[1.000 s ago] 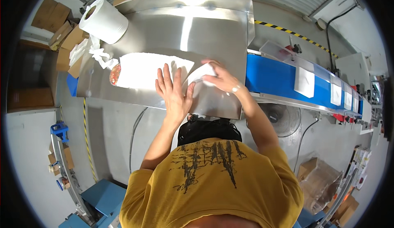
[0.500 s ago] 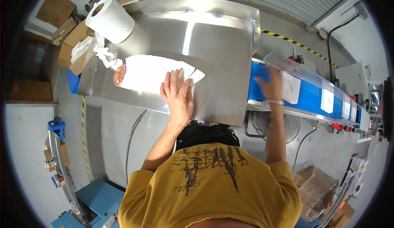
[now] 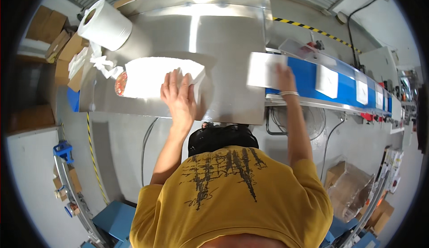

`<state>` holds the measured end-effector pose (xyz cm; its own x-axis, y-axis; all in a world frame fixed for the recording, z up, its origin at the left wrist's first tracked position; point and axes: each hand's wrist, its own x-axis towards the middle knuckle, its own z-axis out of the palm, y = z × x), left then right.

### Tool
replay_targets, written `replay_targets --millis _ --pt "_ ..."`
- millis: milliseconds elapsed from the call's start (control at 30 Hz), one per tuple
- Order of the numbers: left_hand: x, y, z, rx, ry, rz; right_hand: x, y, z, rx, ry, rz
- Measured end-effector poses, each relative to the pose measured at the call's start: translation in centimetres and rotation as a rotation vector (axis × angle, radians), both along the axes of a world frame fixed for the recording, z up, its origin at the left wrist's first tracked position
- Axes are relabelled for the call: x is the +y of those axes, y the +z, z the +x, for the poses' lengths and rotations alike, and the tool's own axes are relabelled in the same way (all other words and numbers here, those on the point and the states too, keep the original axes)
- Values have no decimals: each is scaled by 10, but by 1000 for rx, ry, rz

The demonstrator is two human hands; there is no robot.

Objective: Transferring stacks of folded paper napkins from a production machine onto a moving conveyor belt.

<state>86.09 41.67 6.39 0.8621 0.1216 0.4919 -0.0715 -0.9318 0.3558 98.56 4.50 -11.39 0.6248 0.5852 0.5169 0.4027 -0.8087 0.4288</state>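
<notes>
A long row of white square packets (image 3: 149, 79) lies across the steel table, with a red patterned face (image 3: 120, 83) showing at its left end. My left hand (image 3: 178, 91) rests on the right part of this row, fingers stretched out and lying over its top and near side. At the table's right edge, my right hand (image 3: 285, 77) grips another white square packet (image 3: 263, 70) by its right side. This packet overlaps the table and the end of the blue conveyor belt (image 3: 301, 76). Slight blur covers the right fingers.
More white packets (image 3: 326, 81) lie spaced along the belt, beside a clear plastic guard (image 3: 326, 60). A large white paper roll (image 3: 105, 24) stands at the table's far left, near crumpled paper (image 3: 105, 65) and open cardboard boxes (image 3: 67, 65). The steel table (image 3: 223, 38) has a raised back rim.
My right hand has taken hold of a packet from the belt and drawn it left to the table edge. The packets at the row's right end, fanned out before, now sit closer together.
</notes>
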Motion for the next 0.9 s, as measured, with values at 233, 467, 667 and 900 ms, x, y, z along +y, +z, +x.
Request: replay_targets --millis 233,467,667,900 --pt "-3 -3 -2 -24 4 -28 37 127 -20 210 -568 612" --pt "3 9 -2 67 -78 -43 205 139 -22 1287 474 1029" --pt "15 -2 1 48 22 -57 142 100 -23 1241 109 1414" --pt "15 -6 4 -17 15 -21 -9 82 -2 608 -721 1013"
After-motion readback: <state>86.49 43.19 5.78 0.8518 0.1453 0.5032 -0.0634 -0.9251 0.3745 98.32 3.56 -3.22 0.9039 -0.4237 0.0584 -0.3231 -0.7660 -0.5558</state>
